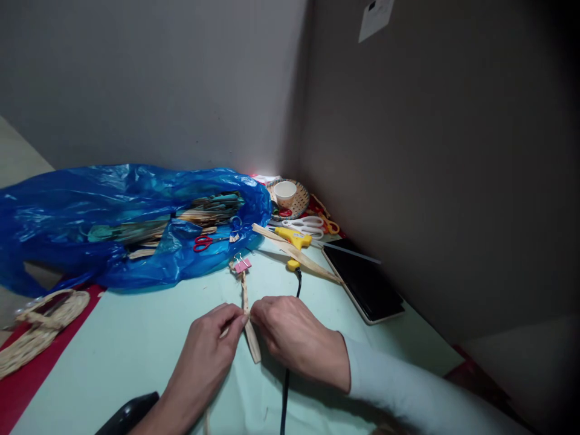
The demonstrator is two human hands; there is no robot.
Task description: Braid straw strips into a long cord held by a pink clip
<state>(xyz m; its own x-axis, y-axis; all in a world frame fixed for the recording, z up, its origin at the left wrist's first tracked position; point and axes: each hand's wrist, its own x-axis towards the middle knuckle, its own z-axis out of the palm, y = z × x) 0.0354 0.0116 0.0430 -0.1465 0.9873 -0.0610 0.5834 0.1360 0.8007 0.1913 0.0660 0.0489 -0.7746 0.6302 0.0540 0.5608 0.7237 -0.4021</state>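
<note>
A narrow braid of pale dried plant strips (245, 295) runs toward me over the light green table cover. At its far end a pink binder clip (242, 266) grips it. My left hand (216, 335) pinches the braid between thumb and fingers from the left. My right hand (290, 332) is closed on the same spot from the right, its fingertips partly hidden behind the knuckles. A loose, flat strip end (254, 347) sticks out below both hands. Another thin strip (206, 420) hangs beneath my left wrist.
A blue plastic bag (149, 266) with dried strips and red scissors (203, 243) lies behind left. Beyond are a yellow glue gun (294, 237), white scissors (308, 226), a cup (285, 192) and a black tablet (367, 281). A black cord (285, 402) passes under my right arm.
</note>
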